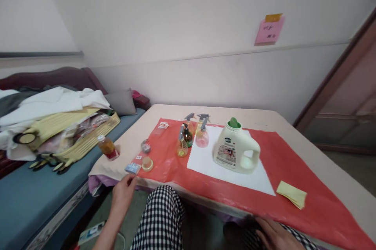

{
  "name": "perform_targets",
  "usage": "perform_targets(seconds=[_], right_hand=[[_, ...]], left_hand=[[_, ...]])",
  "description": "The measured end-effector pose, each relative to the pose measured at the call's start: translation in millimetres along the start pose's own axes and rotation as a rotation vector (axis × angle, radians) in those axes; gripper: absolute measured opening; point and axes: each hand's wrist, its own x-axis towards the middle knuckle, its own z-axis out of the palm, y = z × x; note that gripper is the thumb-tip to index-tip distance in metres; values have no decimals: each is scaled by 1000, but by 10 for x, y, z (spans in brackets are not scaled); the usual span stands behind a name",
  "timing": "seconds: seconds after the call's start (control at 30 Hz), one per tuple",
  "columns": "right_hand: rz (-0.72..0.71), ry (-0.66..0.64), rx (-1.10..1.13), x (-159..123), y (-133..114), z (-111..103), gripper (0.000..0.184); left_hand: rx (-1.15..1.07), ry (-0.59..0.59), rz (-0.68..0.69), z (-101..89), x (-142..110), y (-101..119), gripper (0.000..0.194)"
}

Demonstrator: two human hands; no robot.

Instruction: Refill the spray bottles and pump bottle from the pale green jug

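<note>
Evidently, the left hand (122, 193) is the one closest to anything small: its thumb and forefinger nearly meet at the near-left edge of the desk (141, 128), just beside a flat blue packet (133, 168); whether those fingers grip its corner cannot be told. The right hand (277, 234) sits low at the near edge, fingers loosely extended, blurred, any hold unclear. Something that thin would probably handle best with a light edge pinch, clear of the round, cream-coloured roll (148, 168) beside it. A glossy, creased red sheet (167, 164) carries white paper (202, 164) with a toothed edge. On that stands a bulky, smooth plastic jug (235, 152), near translucent spray bottles (202, 139); a folded yellow cloth (291, 194) looks limp.
</note>
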Motion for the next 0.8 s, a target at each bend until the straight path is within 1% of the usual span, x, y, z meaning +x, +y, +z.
perform_targets(seconds=[0.03,0.1,0.17,0.2,0.23,0.27,0.3,0.33,0.4,0.47,0.57,0.67,0.8], right_hand=[[50,-58,17,30,-31,-19,31],[157,-194,56,134,-155,-67,33],[242,-321,77,277,-329,-112,44],[270,-381,69,349,-420,-129,55],[289,-438,59,414,-508,-142,64],[304,-486,57,467,-588,-153,69],[309,-531,68,504,-658,-161,70],[314,-584,90,524,-715,-166,67],[321,-665,137,517,-787,-163,55],[332,-703,169,466,-807,-127,43],[342,-672,177,360,-783,23,41],[305,-667,176,273,-775,290,40],[230,-719,160,188,-841,645,34]], left_hand=[[-25,-14,14,47,-36,80,28],[-111,-79,74,237,-163,320,31],[-258,-188,169,520,-336,614,34],[-304,-226,204,677,-424,760,34],[-325,-256,238,835,-504,894,35],[-323,-281,277,987,-571,1010,38],[-308,-307,321,1129,-623,1105,40],[-278,-333,364,1256,-659,1177,42],[-174,-391,406,1451,-692,1253,41],[-44,-483,390,1564,-701,1265,36],[62,-612,374,1608,-743,1252,29],[77,-653,411,1594,-849,1278,24],[149,-715,552,1642,-998,1341,28]])
